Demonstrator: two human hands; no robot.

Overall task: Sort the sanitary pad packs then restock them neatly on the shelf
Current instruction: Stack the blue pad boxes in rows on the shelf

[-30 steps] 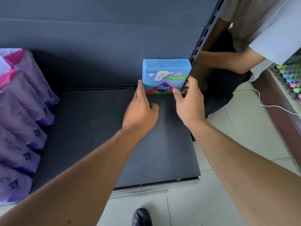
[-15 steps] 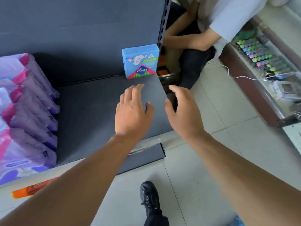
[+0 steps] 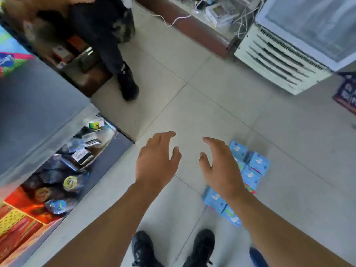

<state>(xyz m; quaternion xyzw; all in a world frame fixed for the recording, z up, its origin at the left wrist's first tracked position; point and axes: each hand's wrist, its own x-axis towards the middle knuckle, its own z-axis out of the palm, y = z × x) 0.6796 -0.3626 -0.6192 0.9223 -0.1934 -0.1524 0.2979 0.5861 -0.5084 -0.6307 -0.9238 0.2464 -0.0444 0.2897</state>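
Several blue sanitary pad packs (image 3: 250, 170) lie in a heap on the tiled floor at the lower right. My right hand (image 3: 219, 166) hovers over their left side with fingers spread and holds nothing; it hides part of the heap. My left hand (image 3: 157, 160) hangs over bare floor beside it, fingers relaxed and empty. The dark grey shelf (image 3: 34, 116) runs along the left edge. A blurred corner of a blue pack (image 3: 9, 60) shows at the far left on it.
A lower shelf level (image 3: 63, 170) holds dark pouches and small boxes. Another person's leg and black shoe (image 3: 127, 85) stand at the shelf's end. A white cooler (image 3: 289, 60) and a brown counter (image 3: 196, 29) stand at the back right. My own shoes (image 3: 173, 247) are below.
My view has swung right and down from the shelf to the floor. Both hands left the blue pack standing on the shelf and now hover empty near the heap of packs.
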